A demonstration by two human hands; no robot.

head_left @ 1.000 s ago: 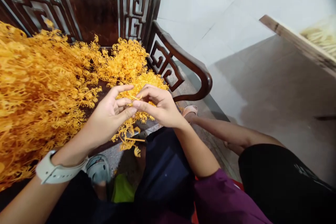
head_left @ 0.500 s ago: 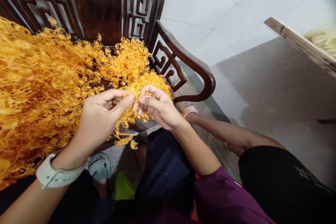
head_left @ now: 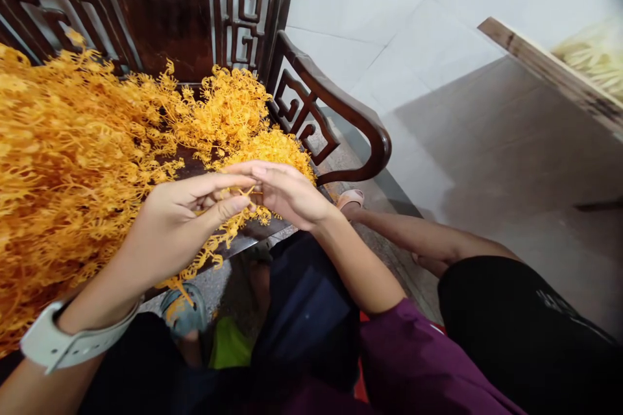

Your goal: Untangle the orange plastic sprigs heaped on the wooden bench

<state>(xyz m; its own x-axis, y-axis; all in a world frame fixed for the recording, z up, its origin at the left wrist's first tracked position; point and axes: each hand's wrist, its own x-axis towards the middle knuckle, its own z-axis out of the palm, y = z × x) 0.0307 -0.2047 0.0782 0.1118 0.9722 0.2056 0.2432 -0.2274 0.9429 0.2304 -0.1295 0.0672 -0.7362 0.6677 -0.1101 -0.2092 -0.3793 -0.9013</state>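
My left hand [head_left: 170, 227], with a white watch on its wrist, pinches a thin orange plastic sprig [head_left: 228, 224] between thumb and fingers. The sprig's frilly end hangs down below that hand. My right hand [head_left: 285, 191] meets the left one fingertip to fingertip, its fingers closed on the same sprig's stem. Both hands hover over the front edge of a dark carved wooden bench [head_left: 335, 110]. A big heap of the same orange sprigs [head_left: 63, 155] covers the bench seat to the left and behind the hands.
The bench's curved armrest rises just right of my hands. My legs in dark shorts [head_left: 516, 331] stretch right over pale floor tiles [head_left: 511, 142]. A wooden-edged board [head_left: 549, 71] with pale sprigs sits at the upper right. A sandal [head_left: 185, 311] shows below the bench.
My hands have sunk slightly and flattened over the sprig; the left hand has slid left and down. The hanging end of the sprig has swung to the left.
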